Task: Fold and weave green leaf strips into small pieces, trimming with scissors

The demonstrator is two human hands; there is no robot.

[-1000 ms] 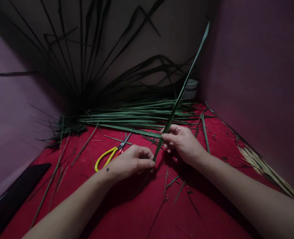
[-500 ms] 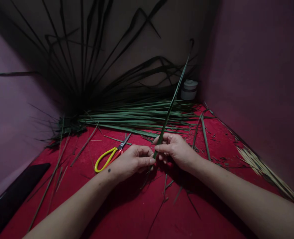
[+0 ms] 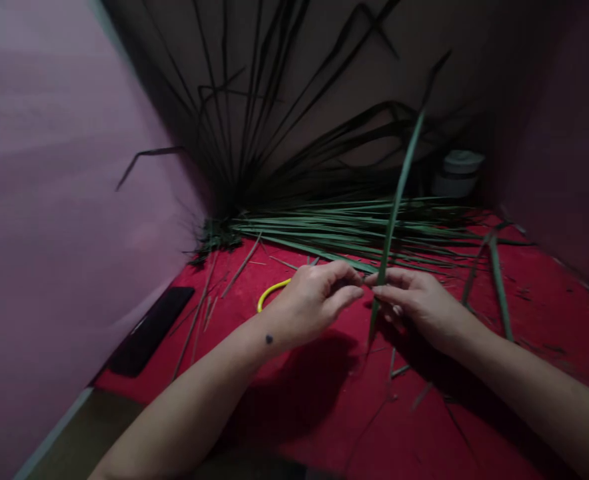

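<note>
My right hand (image 3: 417, 303) pinches a long green leaf strip (image 3: 398, 193) between thumb and fingers near its lower end. The strip stands nearly upright, its dark tip leaning right, and its short lower tail hangs below the fingers. Just left of the strip is my left hand (image 3: 324, 293), its fingers curved and a small gap between thumb and forefinger; I see nothing held there. Behind that hand lie scissors with a yellow handle (image 3: 273, 291), mostly covered by it.
A pile of green leaf strips (image 3: 334, 233) lies across the back of the red surface (image 3: 294, 400). Dark fronds (image 3: 254, 120) fan up the wall behind. A white lidded container (image 3: 458, 175) stands at back right, a black flat object (image 3: 152, 331) at left. Scraps are scattered about.
The view has swung left, so things sit further right in it. My left hand has come off the lower end of the leaf strip; my right hand still holds it.
</note>
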